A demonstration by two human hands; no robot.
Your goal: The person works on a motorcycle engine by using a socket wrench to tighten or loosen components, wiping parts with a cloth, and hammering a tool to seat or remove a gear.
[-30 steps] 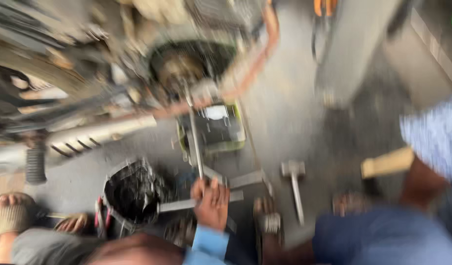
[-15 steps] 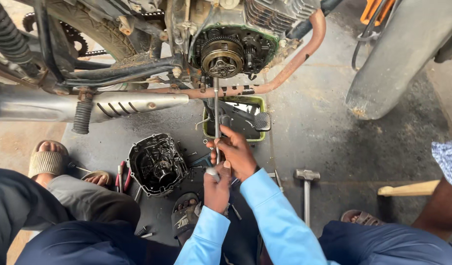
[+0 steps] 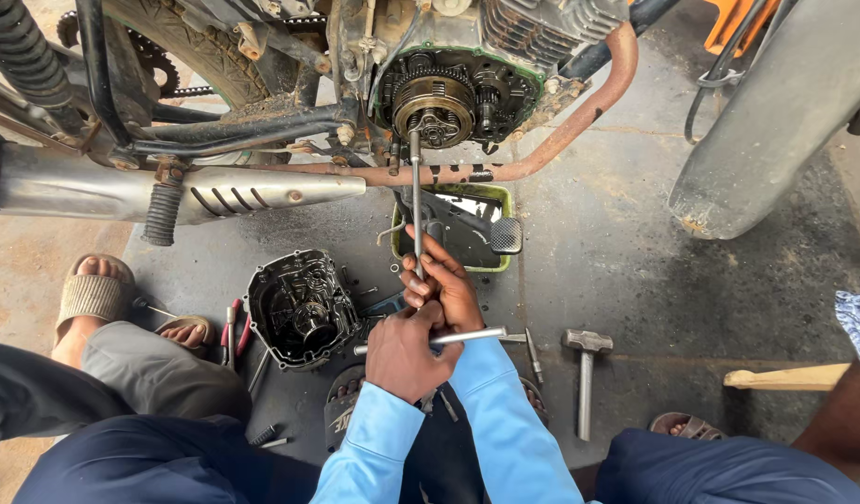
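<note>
A long T-handle socket wrench [image 3: 416,201] runs from my hands up to the centre of the exposed clutch [image 3: 436,109] on a motorcycle engine. My right hand [image 3: 445,283] grips the wrench's shaft just above the crossbar. My left hand [image 3: 407,356] is closed on the crossbar [image 3: 472,336] at the wrench's lower end. Both arms wear light blue sleeves.
A removed black engine cover [image 3: 302,308] lies on the ground at left, with pliers [image 3: 231,329] beside it. A green oil pan [image 3: 498,200] sits under the engine, a hammer [image 3: 586,366] at right. The chrome exhaust [image 3: 122,191] runs left. Other people's legs and sandalled feet sit close around.
The view has steadied and come nearer. My hands stay on the wrench; the left hand has shifted on the crossbar, which now lies more level.
</note>
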